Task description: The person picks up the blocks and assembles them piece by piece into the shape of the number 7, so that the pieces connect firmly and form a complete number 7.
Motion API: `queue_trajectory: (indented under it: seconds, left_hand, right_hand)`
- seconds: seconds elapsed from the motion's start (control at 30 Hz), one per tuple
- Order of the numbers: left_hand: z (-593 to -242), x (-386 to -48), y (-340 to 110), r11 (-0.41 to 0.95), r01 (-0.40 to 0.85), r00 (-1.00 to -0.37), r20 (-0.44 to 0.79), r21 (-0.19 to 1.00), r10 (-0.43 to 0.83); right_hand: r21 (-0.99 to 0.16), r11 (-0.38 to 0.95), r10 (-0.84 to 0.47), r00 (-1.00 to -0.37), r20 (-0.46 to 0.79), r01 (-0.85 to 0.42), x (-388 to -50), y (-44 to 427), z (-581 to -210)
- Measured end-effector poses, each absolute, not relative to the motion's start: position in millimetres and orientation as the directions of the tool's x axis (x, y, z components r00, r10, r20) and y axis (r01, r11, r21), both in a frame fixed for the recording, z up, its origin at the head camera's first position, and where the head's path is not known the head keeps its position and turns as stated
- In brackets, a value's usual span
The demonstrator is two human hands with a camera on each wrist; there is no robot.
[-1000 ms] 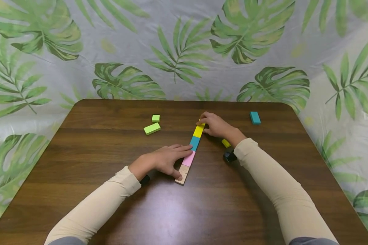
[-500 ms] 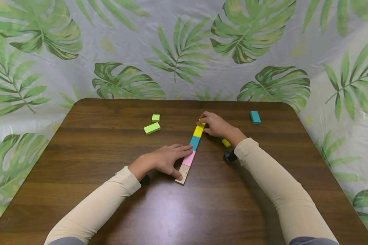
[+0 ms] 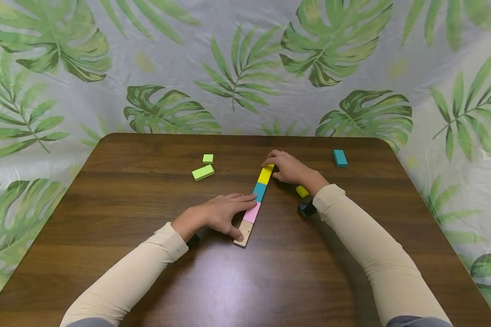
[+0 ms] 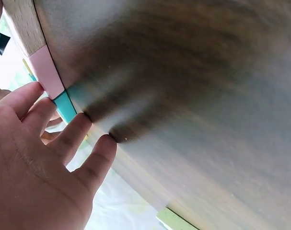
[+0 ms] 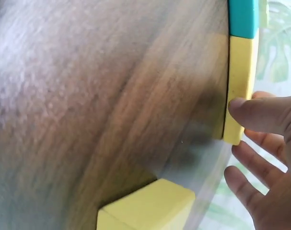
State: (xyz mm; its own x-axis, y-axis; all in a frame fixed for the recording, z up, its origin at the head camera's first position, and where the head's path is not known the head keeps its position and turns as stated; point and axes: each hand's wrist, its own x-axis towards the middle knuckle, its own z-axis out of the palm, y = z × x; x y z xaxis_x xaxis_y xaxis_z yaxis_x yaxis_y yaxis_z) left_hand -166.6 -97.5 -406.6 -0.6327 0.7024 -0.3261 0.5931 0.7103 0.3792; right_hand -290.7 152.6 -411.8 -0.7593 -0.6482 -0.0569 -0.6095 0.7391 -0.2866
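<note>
Four flat blocks lie end to end in a slanting row: bare wood (image 3: 246, 227), pink (image 3: 252, 212), blue (image 3: 259, 192) and, at the far end, yellow (image 3: 265, 174). My left hand (image 3: 222, 214) spreads along the row. Its thumb rests on the wooden block, and its straight fingertips touch the pink and blue blocks. In the left wrist view the other fingertips (image 4: 80, 120) reach the tabletop beside the row. At the far end my right hand (image 3: 290, 167) pinches the yellow block (image 5: 241, 81) between thumb and fingers; the thumb presses its side.
Another yellow block (image 3: 301, 191) lies beneath the right wrist. Two lime green blocks, one small (image 3: 207, 159) and one longer (image 3: 203, 172), lie left of the row. A blue block (image 3: 340, 158) is at the far right of the brown wooden table (image 3: 147, 163). Behind hangs a leaf-patterned curtain (image 3: 245, 68).
</note>
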Motion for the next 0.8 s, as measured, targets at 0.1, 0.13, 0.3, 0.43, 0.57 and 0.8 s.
queue_trajectory:
  seconds: [0.1,0.13,0.3,0.43,0.57,0.8]
  left_hand:
    - [-407,-167,-97,0.709,0.598,-0.630,-0.327,0.374,0.704]
    - [-407,-167,-96,0.709,0.598,-0.630,-0.327,0.374,0.704]
    - [-405,-167,-96,0.713,0.596,-0.634,-0.328,0.369,0.700]
    - [-405,-167,-96,0.713,0.598,-0.634,-0.329,0.365,0.700]
    - [-407,-166,-97,0.713,0.598,-0.635,-0.327,0.366,0.700]
    - [-410,-167,-98,0.704,0.604,-0.632,-0.314,0.374,0.708]
  right_hand:
    - [-0.306,0.739,-0.642,-0.765,-0.050,-0.600,-290,157,-409]
    - [-0.311,0.741,-0.638,-0.769,-0.045,-0.596,-290,159,-408]
    - [-0.317,0.760,-0.608,-0.793,-0.041,-0.567,-295,174,-399]
    - [-0.296,0.809,-0.544,-0.837,-0.053,-0.507,-304,196,-390]
    - [-0.316,0.863,-0.430,-0.901,-0.051,-0.394,-311,224,-386]
    - [-0.322,0.903,-0.313,-0.949,-0.038,-0.285,-312,261,-391]
